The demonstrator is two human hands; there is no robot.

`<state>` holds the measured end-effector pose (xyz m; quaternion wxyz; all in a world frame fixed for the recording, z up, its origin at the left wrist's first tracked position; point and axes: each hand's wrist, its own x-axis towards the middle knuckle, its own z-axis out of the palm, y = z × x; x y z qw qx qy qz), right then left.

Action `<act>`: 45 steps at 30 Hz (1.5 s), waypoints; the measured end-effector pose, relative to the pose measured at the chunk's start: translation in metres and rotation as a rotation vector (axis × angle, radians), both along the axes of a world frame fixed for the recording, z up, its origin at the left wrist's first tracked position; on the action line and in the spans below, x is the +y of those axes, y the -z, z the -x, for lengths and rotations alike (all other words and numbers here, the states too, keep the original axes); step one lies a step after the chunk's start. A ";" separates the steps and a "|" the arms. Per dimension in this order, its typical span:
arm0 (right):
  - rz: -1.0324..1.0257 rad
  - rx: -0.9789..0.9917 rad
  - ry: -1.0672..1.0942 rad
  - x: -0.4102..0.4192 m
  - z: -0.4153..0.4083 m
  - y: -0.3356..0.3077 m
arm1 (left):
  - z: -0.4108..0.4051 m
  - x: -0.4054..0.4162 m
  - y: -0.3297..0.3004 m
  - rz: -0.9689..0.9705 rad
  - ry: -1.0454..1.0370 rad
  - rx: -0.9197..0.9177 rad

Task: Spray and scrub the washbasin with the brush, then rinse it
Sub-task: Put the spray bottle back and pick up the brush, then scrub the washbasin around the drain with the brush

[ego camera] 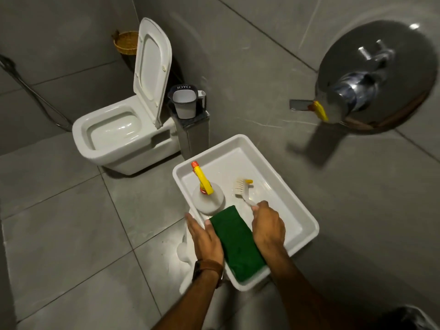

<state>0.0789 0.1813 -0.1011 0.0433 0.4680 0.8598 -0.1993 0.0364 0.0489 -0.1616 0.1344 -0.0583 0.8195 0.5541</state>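
A white rectangular washbasin (295,210) sits below me. Inside it, my right hand (267,226) grips the white handle of a scrub brush (241,188), whose pale bristles rest on the basin floor. A white spray bottle with a yellow and orange nozzle (204,186) stands in the basin's left part. Over the near rim lies a green cloth (235,244). My left hand (204,236) lies flat on the near left rim beside the cloth, holding nothing.
A white toilet (119,136) with its lid up stands to the left. Beside it a grey mug (184,103) rests on a narrow stand. A round mirror (381,75) hangs on the right wall. A woven basket (126,42) sits in the far corner. Grey tiles cover the floor.
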 end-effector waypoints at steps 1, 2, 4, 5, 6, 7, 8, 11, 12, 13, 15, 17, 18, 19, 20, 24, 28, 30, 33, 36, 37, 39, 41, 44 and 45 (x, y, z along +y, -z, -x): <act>0.008 0.028 0.024 -0.002 -0.007 -0.011 | -0.004 -0.003 -0.006 0.034 -0.004 0.060; 0.020 0.056 0.052 -0.004 -0.016 -0.024 | -0.008 -0.005 -0.016 0.063 -0.010 0.101; 0.044 0.103 0.101 -0.005 -0.040 -0.047 | -0.021 -0.006 -0.036 0.106 0.007 0.136; 0.056 0.115 0.112 -0.007 -0.052 -0.055 | -0.029 -0.004 -0.043 0.112 0.029 0.138; 0.066 0.115 0.126 -0.008 -0.066 -0.067 | -0.040 -0.003 -0.054 0.094 0.070 0.131; 0.071 0.114 0.137 -0.010 -0.082 -0.079 | -0.051 -0.002 -0.063 0.055 0.135 0.128; 0.074 0.111 0.153 -0.012 -0.099 -0.091 | -0.065 -0.001 -0.073 0.008 0.212 0.124; 0.058 0.127 0.228 -0.021 -0.156 -0.123 | -0.109 0.003 -0.096 -0.077 0.428 0.179; 0.053 0.141 0.258 -0.026 -0.177 -0.134 | -0.127 0.005 -0.105 -0.082 0.495 0.204; 0.059 0.172 0.288 -0.031 -0.199 -0.143 | -0.144 0.005 -0.111 -0.093 0.554 0.222; 0.074 0.226 0.340 -0.044 -0.241 -0.158 | -0.178 0.008 -0.126 -0.113 0.638 0.235; 0.058 0.247 0.399 -0.058 -0.288 -0.172 | -0.214 0.011 -0.139 -0.111 0.722 0.245; 0.048 0.264 0.433 -0.067 -0.310 -0.179 | -0.233 0.009 -0.145 -0.107 0.775 0.236; 0.035 0.282 0.466 -0.077 -0.333 -0.185 | -0.251 0.007 -0.148 -0.107 0.828 0.232; 0.015 0.296 0.491 -0.084 -0.352 -0.190 | -0.265 0.005 -0.150 -0.100 0.873 0.228; -0.056 0.262 0.584 -0.118 -0.437 -0.204 | -0.330 -0.005 -0.159 -0.065 1.018 0.253; -0.050 0.228 0.686 -0.148 -0.510 -0.204 | -0.378 -0.018 -0.171 -0.029 1.116 0.227; 0.005 0.203 0.730 -0.162 -0.541 -0.202 | -0.397 -0.025 -0.171 -0.027 1.155 0.237; 0.094 0.099 0.811 -0.182 -0.586 -0.198 | -0.412 -0.032 -0.162 0.009 1.160 0.251; 0.149 -0.098 0.866 -0.207 -0.618 -0.191 | -0.409 -0.037 -0.154 0.037 1.164 0.236; 0.170 -0.152 0.849 -0.217 -0.621 -0.189 | -0.409 -0.037 -0.152 0.036 1.162 0.237; 0.227 -0.180 0.754 -0.229 -0.612 -0.183 | -0.410 -0.038 -0.153 0.055 1.142 0.254; 0.242 -0.150 0.606 -0.224 -0.584 -0.182 | -0.411 -0.040 -0.154 0.071 1.124 0.277; 0.167 -0.075 0.531 -0.176 -0.548 -0.175 | -0.413 -0.042 -0.152 0.034 1.128 0.276; 0.124 -0.073 0.585 -0.157 -0.549 -0.175 | -0.413 -0.043 -0.152 0.017 1.133 0.276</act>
